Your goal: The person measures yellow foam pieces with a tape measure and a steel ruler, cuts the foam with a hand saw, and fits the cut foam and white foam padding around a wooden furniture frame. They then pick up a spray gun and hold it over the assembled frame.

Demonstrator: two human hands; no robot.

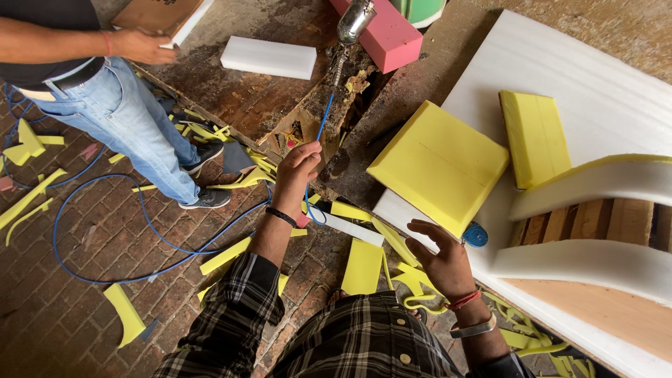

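worn wooden bench (245, 98) (brick floor (70, 308) below) bears yellow foam block (437, 164).

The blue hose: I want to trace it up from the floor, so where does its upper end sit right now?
In the head view, upper middle: the left hand pinches the blue hose, which rises to the metal spray gun beside the pink foam block.

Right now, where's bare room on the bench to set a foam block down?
Free: the white foam sheet right of the two yellow foam blocks, and dark benchtop below the white foam block. Crowded: the edge by the left hand holding the blue hose, and yellow offcuts near the right hand.
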